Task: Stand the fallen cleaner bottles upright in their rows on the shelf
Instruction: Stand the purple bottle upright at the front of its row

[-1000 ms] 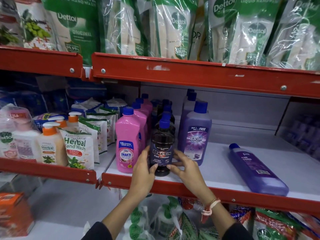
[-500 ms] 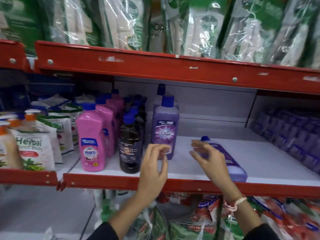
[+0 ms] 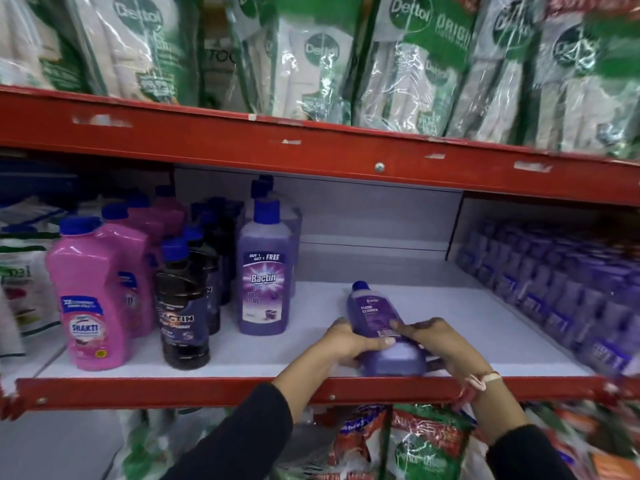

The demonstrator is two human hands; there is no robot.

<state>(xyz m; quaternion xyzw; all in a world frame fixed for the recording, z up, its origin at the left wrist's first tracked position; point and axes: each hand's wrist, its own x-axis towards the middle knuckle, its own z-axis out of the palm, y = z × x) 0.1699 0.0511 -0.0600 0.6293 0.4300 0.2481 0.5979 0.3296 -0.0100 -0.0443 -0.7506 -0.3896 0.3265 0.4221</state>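
Observation:
A purple floor cleaner bottle (image 3: 374, 315) lies on its side on the white shelf (image 3: 485, 327), cap pointing away from me. My left hand (image 3: 349, 342) grips its lower left side and my right hand (image 3: 438, 341) grips its lower right side, near the shelf's front edge. To the left stand upright rows: a purple Bactin bottle (image 3: 265, 271) in front of more of its kind, a dark brown Bactin bottle (image 3: 183, 313) heading its row, and a pink Shakti bottle (image 3: 91, 303) heading the pink row.
The red front rail (image 3: 207, 388) edges the shelf. A red upper shelf (image 3: 311, 150) carries green Dettol refill pouches (image 3: 322, 60) overhead. Purple packs (image 3: 554, 296) line the right side. Herbal wash pouches (image 3: 20, 289) sit far left. Bagged goods (image 3: 415, 445) fill the shelf below.
Both hands left the dark brown bottle, moved right, and closed on the fallen purple bottle. The view shifted right.

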